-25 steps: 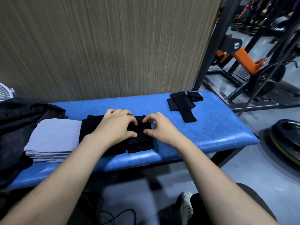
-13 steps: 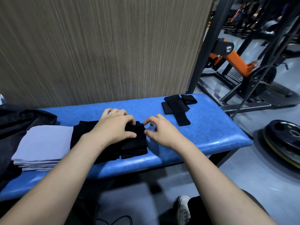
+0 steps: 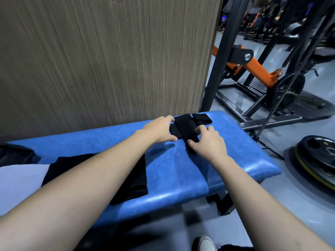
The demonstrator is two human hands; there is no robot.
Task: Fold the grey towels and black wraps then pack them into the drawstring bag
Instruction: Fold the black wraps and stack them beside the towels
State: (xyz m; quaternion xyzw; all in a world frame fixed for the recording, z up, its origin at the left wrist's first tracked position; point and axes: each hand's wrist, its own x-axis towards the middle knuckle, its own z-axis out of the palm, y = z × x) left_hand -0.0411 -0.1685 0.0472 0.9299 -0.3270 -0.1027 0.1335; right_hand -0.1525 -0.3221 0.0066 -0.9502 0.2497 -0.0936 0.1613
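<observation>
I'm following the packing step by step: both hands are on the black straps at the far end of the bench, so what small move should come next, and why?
Probably lift the long strap off the pile and fold it. The left hand and right hand already pinch it; it lies loose, crossed over the other wraps, while a folded black stack sits nearer on the bench.

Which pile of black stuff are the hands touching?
The small black wraps at the bench's far right end; both hands hold them. The bigger folded black pile lies untouched under the left forearm.
</observation>
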